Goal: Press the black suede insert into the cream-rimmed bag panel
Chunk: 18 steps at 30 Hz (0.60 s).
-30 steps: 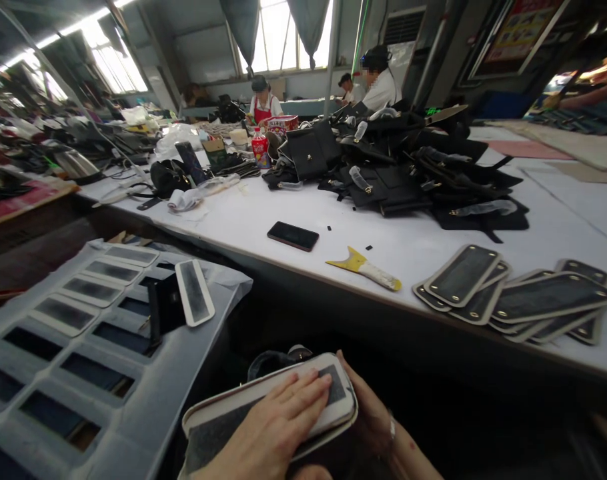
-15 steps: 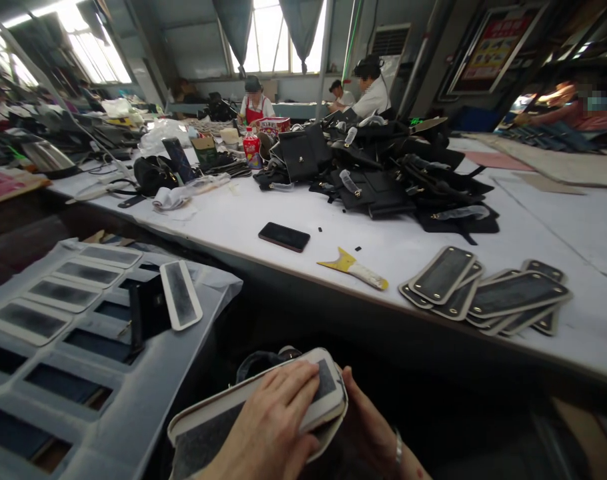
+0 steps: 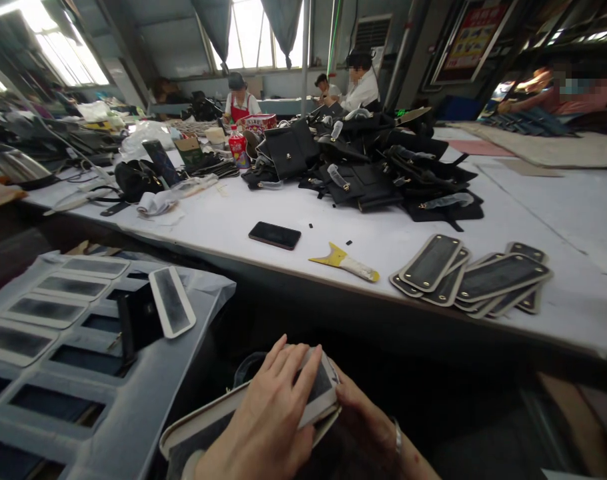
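Low in front of me is a boxy bag piece with a pale rim and dark faces. A dark, pale-edged panel lies at its upper right end. My left hand lies across the panel and the piece, fingers stretched over the far edge, thumb at the near side. My right hand grips the piece's right end between fingers and thumb; its fingertips are partly hidden. A metal bracelet is on that wrist. Behind the piece shows part of a dark blue strap.
Left, a pale sheet bears several white-edged panels and a black piece. On the white table lie a phone, a yellow-handled tool, riveted panels and black bags. People work beyond.
My left hand's fingers have spread and reach further over the panel's far edge. My right hand has closed in on the piece's right end. The view has turned slightly right.
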Tool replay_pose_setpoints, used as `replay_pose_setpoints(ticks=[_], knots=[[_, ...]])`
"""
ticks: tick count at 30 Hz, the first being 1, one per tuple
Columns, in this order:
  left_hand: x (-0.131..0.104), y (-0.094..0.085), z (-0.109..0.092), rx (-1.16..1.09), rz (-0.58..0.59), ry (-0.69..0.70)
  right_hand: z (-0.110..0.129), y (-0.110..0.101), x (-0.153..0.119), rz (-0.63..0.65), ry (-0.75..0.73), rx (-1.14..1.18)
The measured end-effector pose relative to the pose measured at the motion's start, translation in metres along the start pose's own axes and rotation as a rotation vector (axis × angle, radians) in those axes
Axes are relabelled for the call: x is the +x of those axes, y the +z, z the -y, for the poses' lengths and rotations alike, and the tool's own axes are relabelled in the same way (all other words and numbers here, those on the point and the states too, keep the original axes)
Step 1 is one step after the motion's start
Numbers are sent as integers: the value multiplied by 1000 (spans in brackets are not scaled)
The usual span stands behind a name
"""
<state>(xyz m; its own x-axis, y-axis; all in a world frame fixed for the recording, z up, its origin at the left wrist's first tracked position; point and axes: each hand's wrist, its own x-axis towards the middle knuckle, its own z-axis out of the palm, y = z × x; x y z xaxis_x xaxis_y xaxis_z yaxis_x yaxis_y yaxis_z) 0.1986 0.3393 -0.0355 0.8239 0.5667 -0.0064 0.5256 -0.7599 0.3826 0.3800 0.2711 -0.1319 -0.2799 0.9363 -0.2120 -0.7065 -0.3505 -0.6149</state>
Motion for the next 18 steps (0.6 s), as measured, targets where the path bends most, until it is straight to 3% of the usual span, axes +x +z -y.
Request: replay_pose_setpoints(ticks=[6,10,14,18], knots=[[-4,3,0,84,-141,93,0,-4,3,57,-28,-51],[-4,0,-4,-93,-246,30,3,-4,4,63,-40,-83],[4,-2,-2,-268,-177,-98,4,-5,4,66,-34,-125],[13,5,3,-181,-190,-86,1,-6,1,48,-37,-118]])
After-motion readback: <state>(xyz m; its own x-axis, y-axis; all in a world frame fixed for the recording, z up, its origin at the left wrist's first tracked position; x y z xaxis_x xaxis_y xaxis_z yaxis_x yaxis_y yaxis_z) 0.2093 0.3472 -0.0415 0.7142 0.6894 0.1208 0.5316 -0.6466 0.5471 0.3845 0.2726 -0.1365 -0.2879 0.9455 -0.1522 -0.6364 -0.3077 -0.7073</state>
